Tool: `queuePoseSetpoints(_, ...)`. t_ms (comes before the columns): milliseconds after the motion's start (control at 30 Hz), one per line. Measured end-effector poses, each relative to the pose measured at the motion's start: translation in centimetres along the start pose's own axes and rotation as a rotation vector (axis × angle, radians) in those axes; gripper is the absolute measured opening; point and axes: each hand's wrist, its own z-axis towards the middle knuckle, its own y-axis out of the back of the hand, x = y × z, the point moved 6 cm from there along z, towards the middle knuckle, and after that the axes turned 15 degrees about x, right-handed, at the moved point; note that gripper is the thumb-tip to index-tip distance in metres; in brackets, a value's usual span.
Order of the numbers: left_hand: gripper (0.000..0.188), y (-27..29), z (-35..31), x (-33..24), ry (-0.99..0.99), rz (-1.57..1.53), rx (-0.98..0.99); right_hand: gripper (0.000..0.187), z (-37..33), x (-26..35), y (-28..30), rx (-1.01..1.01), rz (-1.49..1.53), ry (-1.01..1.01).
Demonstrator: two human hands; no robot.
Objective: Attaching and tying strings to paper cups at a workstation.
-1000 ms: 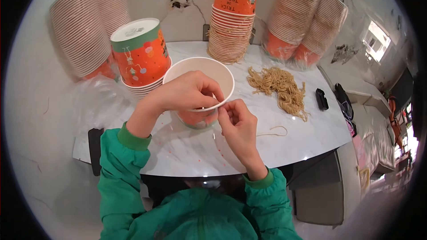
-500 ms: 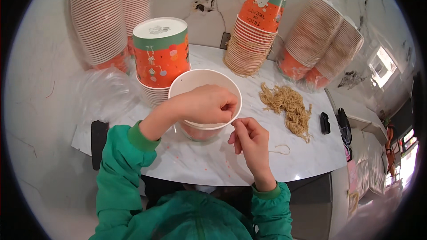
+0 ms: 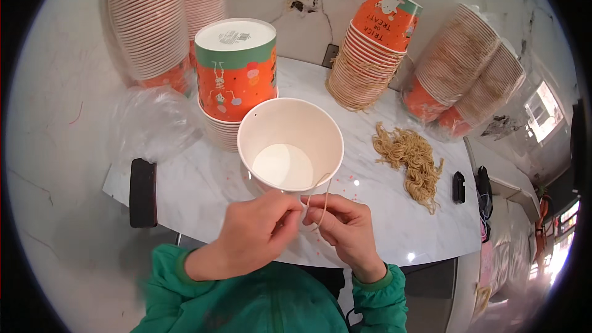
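A paper bucket [image 3: 290, 142] with a white inside stands upright on the table, its mouth tipped toward me. A thin tan cord [image 3: 326, 200] loops from its near right rim down to my hands. My right hand [image 3: 345, 228] pinches the cord between thumb and fingers. Beside it, just in front of the bucket, my left hand [image 3: 256, 231] is closed, fingertips pinched where the cord meets them; the exact grip is partly hidden. A small dark hole shows in the bucket's far left wall, near the rim.
Behind stand an upside-down stack of orange and green buckets [image 3: 236, 80], a cord-trimmed stack [image 3: 367, 65] and wrapped stacks [image 3: 456, 61]. A tan cord bundle [image 3: 408, 160] lies right, near a small black object [image 3: 459, 187]. Crumpled plastic [image 3: 154, 123] and a black block [image 3: 143, 193] are left.
My left hand has come out of the bucket's mouth and down toward me, beside the right hand. A cord loop now shows between the bucket's rim and my fingers. The view has shifted slightly.
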Motion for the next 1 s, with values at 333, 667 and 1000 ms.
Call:
queuePoseSetpoints(333, 0.008, -1.2, 1.2, 1.7, -0.016, -0.119, -0.198, 0.012, 0.9, -0.9, 1.0, -0.1, 0.075, 0.191)
queuePoseSetpoints(667, 0.008, 1.8, 1.2, 3.8, 0.089, -0.201, -0.466, 0.014, 1.7, 0.9, 0.9, 0.098, -0.169, -0.018)
queuePoseSetpoints(1000, 0.01, -1.3, 4.0, 1.3, 0.045, -0.06, -0.252, 0.008, 2.0, 0.5, 3.0, 0.028, -0.444, 0.174)
